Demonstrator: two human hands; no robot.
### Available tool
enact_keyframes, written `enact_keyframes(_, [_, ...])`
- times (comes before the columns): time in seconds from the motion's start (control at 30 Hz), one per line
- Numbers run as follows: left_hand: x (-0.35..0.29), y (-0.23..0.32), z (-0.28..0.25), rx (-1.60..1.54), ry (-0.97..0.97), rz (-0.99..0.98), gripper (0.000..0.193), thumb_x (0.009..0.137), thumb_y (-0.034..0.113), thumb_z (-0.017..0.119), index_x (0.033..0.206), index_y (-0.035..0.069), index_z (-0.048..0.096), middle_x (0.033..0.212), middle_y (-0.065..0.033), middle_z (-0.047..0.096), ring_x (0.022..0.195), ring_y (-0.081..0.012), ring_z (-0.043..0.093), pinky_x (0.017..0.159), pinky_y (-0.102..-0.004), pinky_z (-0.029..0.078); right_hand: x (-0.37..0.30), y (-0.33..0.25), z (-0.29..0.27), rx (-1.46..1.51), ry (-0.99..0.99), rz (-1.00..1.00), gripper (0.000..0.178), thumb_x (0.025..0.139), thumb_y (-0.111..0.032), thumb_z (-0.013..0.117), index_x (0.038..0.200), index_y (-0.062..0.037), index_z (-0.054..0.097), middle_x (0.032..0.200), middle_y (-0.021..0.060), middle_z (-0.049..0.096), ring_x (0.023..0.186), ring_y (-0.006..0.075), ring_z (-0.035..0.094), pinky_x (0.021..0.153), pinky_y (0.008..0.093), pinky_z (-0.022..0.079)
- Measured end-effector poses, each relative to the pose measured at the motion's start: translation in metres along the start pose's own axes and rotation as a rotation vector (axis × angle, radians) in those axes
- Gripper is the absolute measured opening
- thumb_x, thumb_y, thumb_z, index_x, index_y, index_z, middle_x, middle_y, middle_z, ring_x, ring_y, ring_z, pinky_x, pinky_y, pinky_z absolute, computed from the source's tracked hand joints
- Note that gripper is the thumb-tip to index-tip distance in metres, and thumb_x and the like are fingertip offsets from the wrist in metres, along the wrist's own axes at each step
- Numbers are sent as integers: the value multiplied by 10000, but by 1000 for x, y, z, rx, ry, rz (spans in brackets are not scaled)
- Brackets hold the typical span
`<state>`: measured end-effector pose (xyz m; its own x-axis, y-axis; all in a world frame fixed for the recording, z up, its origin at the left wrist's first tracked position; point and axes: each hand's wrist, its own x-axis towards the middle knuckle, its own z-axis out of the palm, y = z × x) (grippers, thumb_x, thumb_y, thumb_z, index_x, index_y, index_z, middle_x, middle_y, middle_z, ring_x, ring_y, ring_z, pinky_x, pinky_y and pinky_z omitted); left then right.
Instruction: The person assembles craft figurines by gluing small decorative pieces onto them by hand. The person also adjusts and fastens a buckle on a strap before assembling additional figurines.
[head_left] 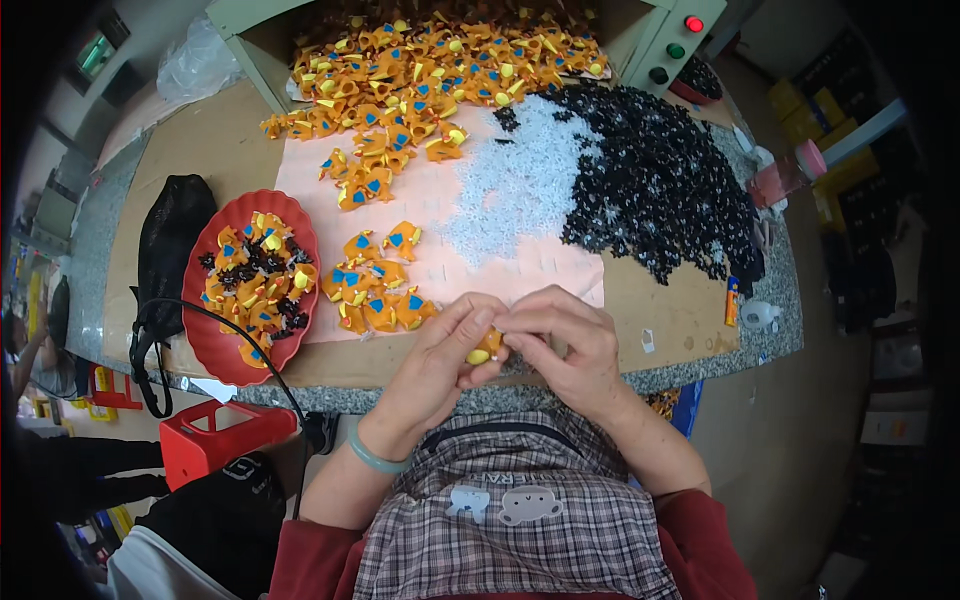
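Clock: read with the working hands at centre, twelve at the top of the view.
Work piece: a small orange-and-yellow figure part (481,355), held up at the near edge of the desk (400,372).
Left hand (432,355): grip closed on the work piece, thumb above, fingers curled beneath.
Right hand (575,345): fingertips against the piece's upper right; what lies between them is hidden, so cannot tell whether this grip is closed on anything.
Red dish (203,348): oval, scalloped rim, between nine and ten o'clock. Holds orange parts with blue and yellow patches, plus clumps of small black pieces (240,274) on and among them.
Machine housing (247,45): pale green, twelve o'clock, open at the front; a dense heap of orange parts (430,75) fills the opening and spills out.
Loose orange parts: one cluster (375,285) at ten, another (368,170) at eleven, both on a pink sheet (535,268).
White pile (510,190): tiny pieces, twelve o'clock, touching the black pile (660,170) toward one.
Red bowl (684,92): one o'clock, behind the black pile; dark bits inside.
Clear jar (775,186): pink lid, two o'clock; contents too blurred to tell.
Black bag (172,235): just beyond the dish, between nine and ten; contents hidden.
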<state>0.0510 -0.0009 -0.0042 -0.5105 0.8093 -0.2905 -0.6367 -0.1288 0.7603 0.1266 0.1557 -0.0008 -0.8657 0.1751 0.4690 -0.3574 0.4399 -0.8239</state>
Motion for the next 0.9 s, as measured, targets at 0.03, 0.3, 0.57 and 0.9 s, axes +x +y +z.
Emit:
enact_keyframes(0.03, [-3, -2, 1, -62, -9, -49, 247, 1030, 302, 445, 1083, 79, 536, 795, -4, 520, 588, -37, 393, 484, -164, 261, -5, -1, 0, -12, 2, -28, 205, 810, 63, 662, 994, -20, 695, 906, 87, 655, 735, 163, 664, 610, 252, 530])
enact_keyframes(0.3, [-1, -2, 4, -78, 58, 20, 244, 1039, 275, 410, 1097, 64, 518, 823, -30, 515, 573, -53, 358, 489, -181, 258, 0, -6, 2, -135, -31, -77, 233, 781, 75, 665, 995, -12, 692, 917, 110, 648, 735, 194, 660, 619, 271, 540])
enact_keyframes(0.57, [2, -9, 7, 312, 242, 157, 221, 1036, 248, 415, 1042, 66, 540, 816, 2, 489, 585, -39, 356, 493, -173, 259, 0, 5, 3, -269, -44, -269, 259, 748, 109, 683, 985, 7, 694, 887, 107, 649, 701, 190, 648, 582, 261, 523])
enact_keyframes(0.9, [2, -11, 6, -150, 200, -12, 187, 1030, 209, 428, 1014, 58, 536, 755, 8, 493, 553, -39, 365, 465, -181, 272, -16, -3, 20, -320, 79, -183, 325, 732, 161, 661, 1021, 15, 692, 904, 119, 639, 716, 176, 633, 567, 251, 510])
